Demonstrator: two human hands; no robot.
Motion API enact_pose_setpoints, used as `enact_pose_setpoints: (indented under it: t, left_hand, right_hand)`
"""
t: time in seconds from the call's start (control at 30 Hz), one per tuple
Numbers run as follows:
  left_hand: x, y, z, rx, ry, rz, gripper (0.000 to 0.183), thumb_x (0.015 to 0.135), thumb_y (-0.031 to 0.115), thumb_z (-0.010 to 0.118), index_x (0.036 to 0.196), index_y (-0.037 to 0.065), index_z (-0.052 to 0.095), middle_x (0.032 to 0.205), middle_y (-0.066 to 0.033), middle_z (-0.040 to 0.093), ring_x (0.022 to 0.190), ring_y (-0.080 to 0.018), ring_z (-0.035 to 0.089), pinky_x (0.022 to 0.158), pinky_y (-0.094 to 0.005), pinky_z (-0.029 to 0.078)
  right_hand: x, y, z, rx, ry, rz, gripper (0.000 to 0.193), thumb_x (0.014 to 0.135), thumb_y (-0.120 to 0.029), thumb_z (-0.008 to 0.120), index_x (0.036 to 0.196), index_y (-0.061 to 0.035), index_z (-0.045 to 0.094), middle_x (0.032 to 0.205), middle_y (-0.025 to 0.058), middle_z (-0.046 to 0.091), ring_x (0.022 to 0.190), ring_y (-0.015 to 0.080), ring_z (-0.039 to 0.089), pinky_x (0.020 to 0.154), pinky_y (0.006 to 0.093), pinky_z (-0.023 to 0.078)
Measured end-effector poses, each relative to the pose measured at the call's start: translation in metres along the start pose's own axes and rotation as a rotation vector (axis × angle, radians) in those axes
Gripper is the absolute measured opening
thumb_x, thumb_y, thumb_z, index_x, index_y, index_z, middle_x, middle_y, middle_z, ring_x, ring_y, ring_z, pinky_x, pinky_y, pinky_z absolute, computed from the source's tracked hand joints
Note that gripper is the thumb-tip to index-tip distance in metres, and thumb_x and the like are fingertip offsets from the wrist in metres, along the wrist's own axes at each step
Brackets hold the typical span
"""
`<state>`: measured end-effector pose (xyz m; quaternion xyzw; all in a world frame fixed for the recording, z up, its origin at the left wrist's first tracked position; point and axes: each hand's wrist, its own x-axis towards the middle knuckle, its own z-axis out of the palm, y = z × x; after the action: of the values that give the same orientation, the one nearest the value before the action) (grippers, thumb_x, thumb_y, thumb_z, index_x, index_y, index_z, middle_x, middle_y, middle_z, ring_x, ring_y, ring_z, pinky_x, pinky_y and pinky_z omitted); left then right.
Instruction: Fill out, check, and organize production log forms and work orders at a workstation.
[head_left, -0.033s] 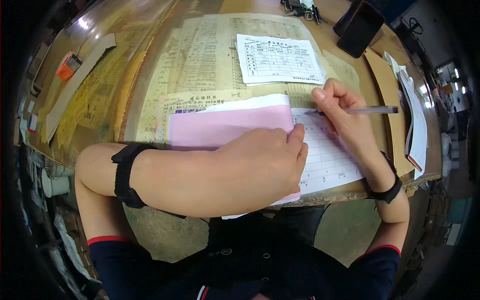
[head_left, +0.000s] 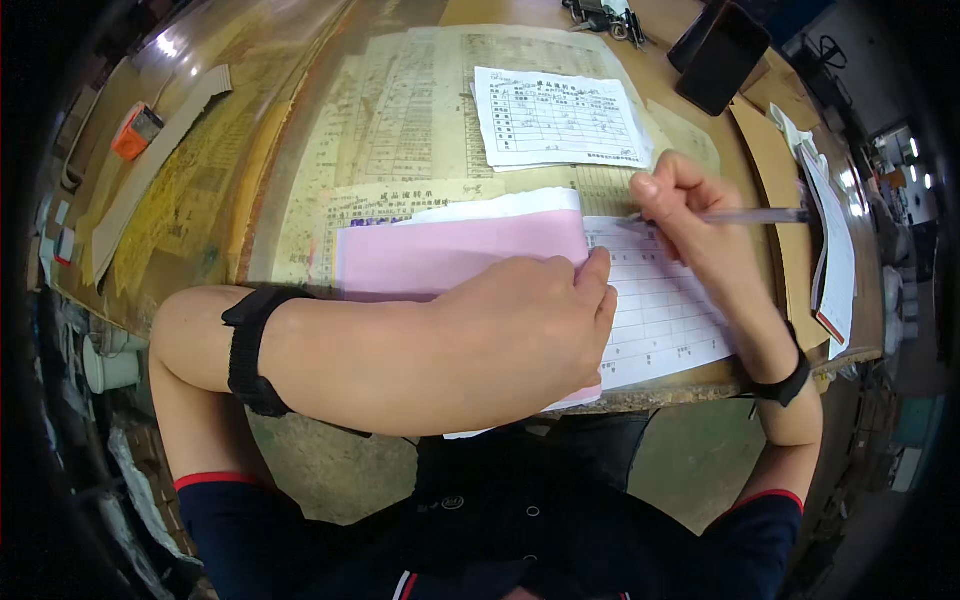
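My right hand [head_left: 690, 215] is closed around a slim clear-barrelled pen [head_left: 755, 216]. The pen's tip end points left, over the upper part of a white printed form [head_left: 660, 310] with ruled rows. My left hand [head_left: 545, 325] is bent over the right edge of a folded-back pink sheet [head_left: 460, 250], fingers curled and holding it down beside the form. White paper shows along the pink sheet's top edge. The left forearm lies across the sheet's lower part and hides it. What lies beneath the left palm is hidden.
Farther back lies a filled-in white slip [head_left: 560, 118]. A black phone [head_left: 722, 60] stands at the back right, near keys [head_left: 625, 28]. Cardboard [head_left: 770, 200] and stacked papers [head_left: 828, 250] are at the right. An orange tape measure [head_left: 136, 131] sits at the left.
My right hand has shifted slightly right with the pen, and its wrist has moved along. The left hand and the papers stay where they were.
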<state>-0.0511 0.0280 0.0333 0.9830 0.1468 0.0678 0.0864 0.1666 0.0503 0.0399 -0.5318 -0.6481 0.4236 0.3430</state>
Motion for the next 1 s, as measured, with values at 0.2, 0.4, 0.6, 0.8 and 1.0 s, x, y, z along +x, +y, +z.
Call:
enact_pose_setpoints:
  t: [0.2,0.4,0.6,0.8,1.0]
  left_hand:
    - [0.000,0.006,-0.001,0.092,-0.023,-0.035,0.059,0.086,0.037,0.064,0.118,-0.011,0.053,0.121,-0.0317,0.054,0.076,-0.0287,0.063,0.062,-0.0340,0.054]
    - [-0.001,0.010,-0.001,0.101,-0.051,-0.071,0.058,0.084,0.038,0.065,0.117,-0.009,0.055,0.119,-0.0287,0.055,0.078,-0.0271,0.063,0.061,-0.0336,0.055]
    - [-0.002,0.009,-0.004,0.094,-0.019,-0.065,0.057,0.082,0.037,0.067,0.115,-0.008,0.058,0.119,-0.0263,0.056,0.081,-0.0248,0.063,0.060,-0.0314,0.054]
    - [-0.002,0.007,-0.003,0.111,-0.030,-0.032,0.056,0.082,0.036,0.067,0.114,-0.008,0.058,0.120,-0.0250,0.056,0.081,-0.0234,0.062,0.059,-0.0303,0.053]
    - [-0.001,0.008,-0.006,0.095,-0.062,-0.051,0.056,0.082,0.036,0.067,0.115,-0.007,0.057,0.119,-0.0234,0.057,0.080,-0.0225,0.062,0.058,-0.0299,0.052]
  right_hand:
    - [0.001,-0.008,0.016,0.216,0.122,0.041,0.037,0.097,-0.033,0.060,0.069,-0.0096,0.051,0.056,-0.0088,0.043,0.048,-0.0011,0.034,0.044,0.0184,0.024]
    - [0.002,-0.002,0.023,0.172,0.070,0.078,0.041,0.096,-0.034,0.061,0.066,-0.0093,0.049,0.055,-0.0087,0.040,0.051,-0.0003,0.030,0.044,0.0190,0.023]
    - [0.000,0.014,0.026,0.154,0.103,-0.068,0.040,0.092,-0.028,0.067,0.063,-0.0097,0.047,0.056,-0.0077,0.042,0.053,0.0011,0.032,0.045,0.0197,0.024]
    - [-0.001,0.018,0.028,0.089,0.101,-0.115,0.040,0.091,-0.026,0.069,0.062,-0.0089,0.047,0.056,-0.0072,0.043,0.054,0.0014,0.033,0.047,0.0200,0.026]
    - [-0.002,0.017,0.029,0.035,0.096,-0.136,0.039,0.091,-0.023,0.068,0.063,-0.0080,0.046,0.057,-0.0070,0.042,0.055,0.0015,0.034,0.048,0.0200,0.027]
